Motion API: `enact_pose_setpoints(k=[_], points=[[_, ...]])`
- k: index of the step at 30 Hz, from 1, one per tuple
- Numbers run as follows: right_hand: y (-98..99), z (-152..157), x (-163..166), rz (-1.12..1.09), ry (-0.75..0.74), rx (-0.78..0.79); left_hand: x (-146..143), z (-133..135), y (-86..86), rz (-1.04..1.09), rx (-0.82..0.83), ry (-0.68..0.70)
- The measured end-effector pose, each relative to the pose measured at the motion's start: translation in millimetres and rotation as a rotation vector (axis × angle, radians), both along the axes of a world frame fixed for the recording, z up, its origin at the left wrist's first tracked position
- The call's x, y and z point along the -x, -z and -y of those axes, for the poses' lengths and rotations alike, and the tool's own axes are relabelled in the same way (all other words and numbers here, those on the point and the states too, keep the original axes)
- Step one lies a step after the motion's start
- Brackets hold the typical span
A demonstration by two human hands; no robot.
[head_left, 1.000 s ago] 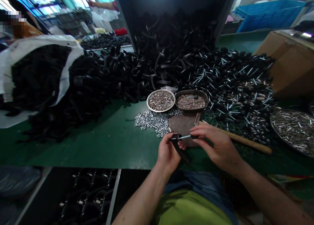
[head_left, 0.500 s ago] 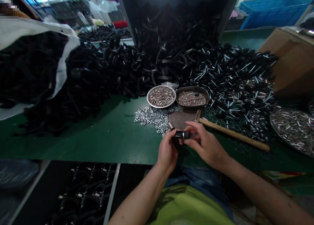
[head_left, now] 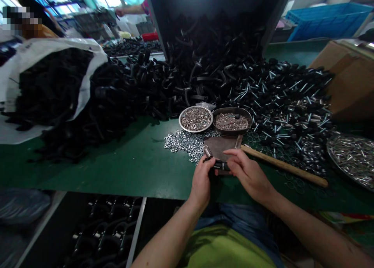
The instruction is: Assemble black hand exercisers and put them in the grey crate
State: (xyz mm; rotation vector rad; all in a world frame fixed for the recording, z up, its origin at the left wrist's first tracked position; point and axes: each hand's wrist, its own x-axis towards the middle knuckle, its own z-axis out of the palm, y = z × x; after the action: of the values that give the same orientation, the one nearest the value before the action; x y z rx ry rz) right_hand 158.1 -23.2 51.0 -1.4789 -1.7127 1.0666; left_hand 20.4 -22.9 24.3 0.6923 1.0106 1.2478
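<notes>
My left hand (head_left: 201, 180) is closed around a small black part (head_left: 219, 164) with a ribbed metal piece (head_left: 207, 151) sticking up at its left end. The thumb lies along the part. My right hand (head_left: 248, 172) pinches the part's right end, its fingertips partly covering the black cap there. Just behind my hands is a dark metal plate (head_left: 220, 143). Loose hex nuts (head_left: 179, 141) are spread to the left of it. A hammer with a wooden handle (head_left: 284, 165) lies to the right, its head against the plate.
A round bowl (head_left: 180, 125) and an oval tin (head_left: 232, 133) hold small metal pieces. Heaped black parts (head_left: 140, 81) and knobs with screws (head_left: 280, 89) fill the back. A white sack (head_left: 87, 92) stands left, a carton (head_left: 344, 77) right. Another person's arm (head_left: 131, 10) shows far back.
The view has tilted up a little, so everything sits lower and slightly right. My right fingers have closed in on the part's right end, where the cap and a silver ring showed before.
</notes>
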Motion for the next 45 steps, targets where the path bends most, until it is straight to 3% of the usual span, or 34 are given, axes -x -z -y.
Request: enact_pose_setpoints(k=[3,5,7,10,12,14,17,20,24,29,34,38,41,45], points=[[3.2,-1,6,-0.159,0.064,0.03,1,-3,-4.2,-0.103,-0.011,0.055],[7.7,-3,14,-0.44,0.133,0.25,0,-4,-6.6,-0.248,-0.038,0.023],[13.2,-4,21,-0.704,0.217,0.443,-1,-4,-7.2,-0.418,-0.066,-0.094],[20.3,-8,22,-0.796,0.229,0.554,2,-6,-2.9,-0.57,-0.098,-0.112],[22.9,-17,14,-0.611,0.114,0.55,7,-8,3.7,-0.64,-0.108,-0.008],[22.6,-35,3,-0.291,-0.031,0.451,12,-12,11.2,-0.776,-0.131,0.07],[15.8,-77,-5,0.191,-0.11,0.08,17,-17,19.2,-1.032,-0.247,0.131],[7.2,-126,14,0.506,-0.132,-0.293,16,-19,20.6,-1.209,-0.414,0.21],[6.0,-177,61,0.6,-0.167,-0.384,12,-19,18.7,-1.37,-0.522,0.322],[10.7,-207,96,0.68,-0.202,-0.358,14,-20,18.9,-1.446,-0.518,0.383],[6.8,-215,96,0.674,-0.157,-0.314,14,-20,20.2,-1.484,-0.527,0.382],[-0.2,-209,80,0.551,-0.13,-0.323,15,-20,21.0,-1.497,-0.527,0.379],[-2.7,-189,59,0.404,-0.131,-0.301,17,-20,20.7,-1.495,-0.528,0.392],[4.8,-141,21,0.055,-0.118,-0.122,19,-21,21.0,-1.474,-0.552,0.404]])
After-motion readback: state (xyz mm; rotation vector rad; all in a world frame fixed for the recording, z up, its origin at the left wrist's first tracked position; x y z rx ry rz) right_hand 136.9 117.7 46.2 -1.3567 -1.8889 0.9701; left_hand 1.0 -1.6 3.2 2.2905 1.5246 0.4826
